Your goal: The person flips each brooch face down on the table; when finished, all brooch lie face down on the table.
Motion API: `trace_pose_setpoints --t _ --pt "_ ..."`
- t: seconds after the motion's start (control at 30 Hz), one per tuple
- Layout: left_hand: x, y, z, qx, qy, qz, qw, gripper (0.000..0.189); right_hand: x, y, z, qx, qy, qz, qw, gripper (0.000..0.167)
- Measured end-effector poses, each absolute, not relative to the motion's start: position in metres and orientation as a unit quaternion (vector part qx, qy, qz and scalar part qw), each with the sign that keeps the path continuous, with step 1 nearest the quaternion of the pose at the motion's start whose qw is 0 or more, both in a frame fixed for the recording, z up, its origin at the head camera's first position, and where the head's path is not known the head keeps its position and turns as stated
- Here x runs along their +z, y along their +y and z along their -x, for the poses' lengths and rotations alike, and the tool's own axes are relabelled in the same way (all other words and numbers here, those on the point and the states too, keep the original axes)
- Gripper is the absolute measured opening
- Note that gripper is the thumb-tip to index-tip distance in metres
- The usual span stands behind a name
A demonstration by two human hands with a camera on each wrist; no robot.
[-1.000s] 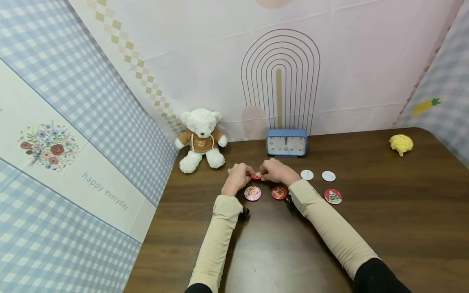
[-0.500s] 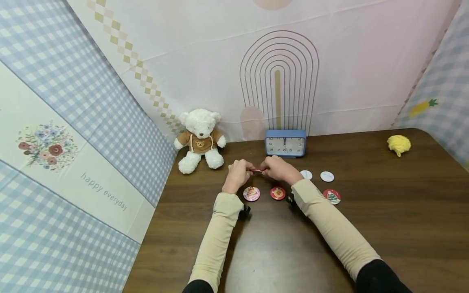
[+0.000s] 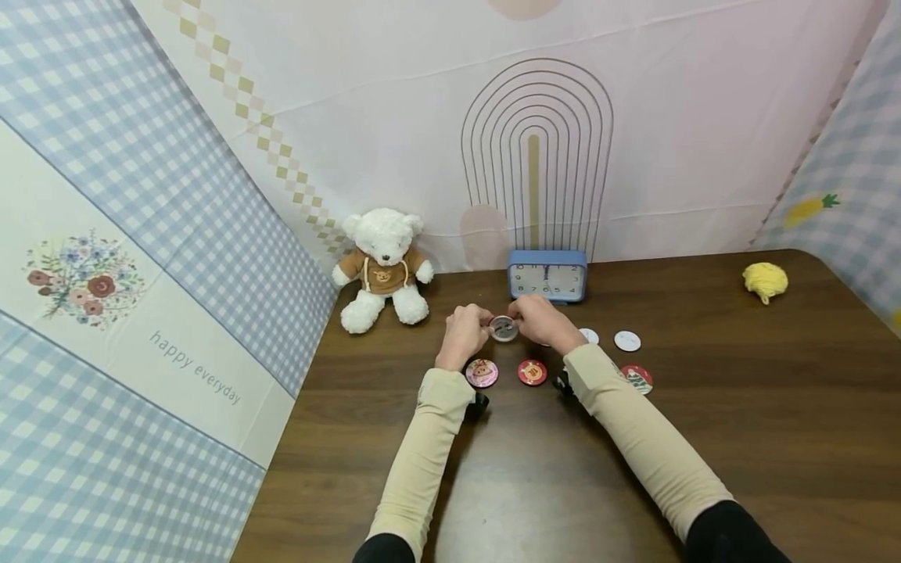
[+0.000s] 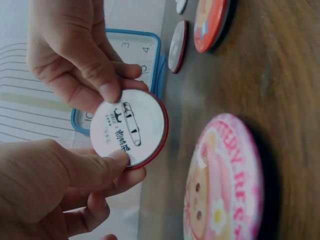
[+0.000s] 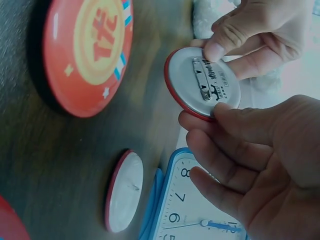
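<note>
Both hands pinch one round pin-back button badge [image 3: 503, 328] by opposite edges. Its pale back with a safety pin [image 4: 131, 125] and dark print faces the wrist cameras, and a red rim shows. My left hand [image 3: 466, 332] grips one side with thumb and fingers. On the other side my right hand [image 3: 542, 322] does the same. Below them on the table lie a pink badge [image 3: 482, 373] with a cartoon face and a red badge [image 3: 532, 372] with a yellow centre. Another badge [image 5: 125, 192] lies pale back up near the right hand.
Two white-backed badges [image 3: 627, 341] [image 3: 590, 335] and a red Christmas-tree badge [image 3: 637, 378], partly behind the right sleeve, lie to the right. A blue clock [image 3: 547, 277] and a white teddy bear [image 3: 385, 266] stand behind. Yellow yarn [image 3: 765, 281] lies far right on the table [image 3: 774, 407].
The badge between the hands has turned from its red front, through edge-on, to its pale back. Both hands have tilted with it and shifted slightly; the other badges stay put.
</note>
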State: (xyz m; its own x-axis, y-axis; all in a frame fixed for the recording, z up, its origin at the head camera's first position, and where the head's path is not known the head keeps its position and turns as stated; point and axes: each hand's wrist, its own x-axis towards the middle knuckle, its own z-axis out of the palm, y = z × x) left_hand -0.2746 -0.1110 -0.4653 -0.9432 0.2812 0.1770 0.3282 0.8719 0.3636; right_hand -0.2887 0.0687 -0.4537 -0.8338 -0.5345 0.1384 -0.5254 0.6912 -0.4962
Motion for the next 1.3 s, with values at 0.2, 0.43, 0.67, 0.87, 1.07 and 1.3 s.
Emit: trace_pose_setpoints --t 0.2,0.43,0.67,0.87,1.07,1.3 --pt "-0.467 -0.106 0.281 -0.207 -0.965 0.153 0.053 0.008 -0.461 0.072 0.297 -0.258 0.927 0.273 0.011 0.017" --pt "-0.469 -0.102 0.288 -0.210 -0.968 0.135 0.037 0.006 -0.468 0.073 0.301 -0.260 0.928 0.263 0.044 0.031" --pt "-0.472 -0.100 0.290 -0.217 -0.970 0.111 0.009 0.006 -0.473 0.073 0.301 -0.258 0.928 0.265 0.055 0.040" --pt "-0.474 -0.099 0.290 -0.208 -0.972 0.107 -0.007 0.007 -0.475 0.070 0.299 -0.249 0.930 0.262 0.064 0.039" --pt "-0.476 -0.099 0.289 -0.200 -0.973 0.112 -0.025 0.008 -0.476 0.068 0.300 -0.227 0.940 0.243 0.075 0.036" --pt "-0.477 -0.097 0.288 -0.199 -0.973 0.104 -0.046 0.014 -0.477 0.065 0.305 -0.202 0.944 0.244 0.092 0.029"
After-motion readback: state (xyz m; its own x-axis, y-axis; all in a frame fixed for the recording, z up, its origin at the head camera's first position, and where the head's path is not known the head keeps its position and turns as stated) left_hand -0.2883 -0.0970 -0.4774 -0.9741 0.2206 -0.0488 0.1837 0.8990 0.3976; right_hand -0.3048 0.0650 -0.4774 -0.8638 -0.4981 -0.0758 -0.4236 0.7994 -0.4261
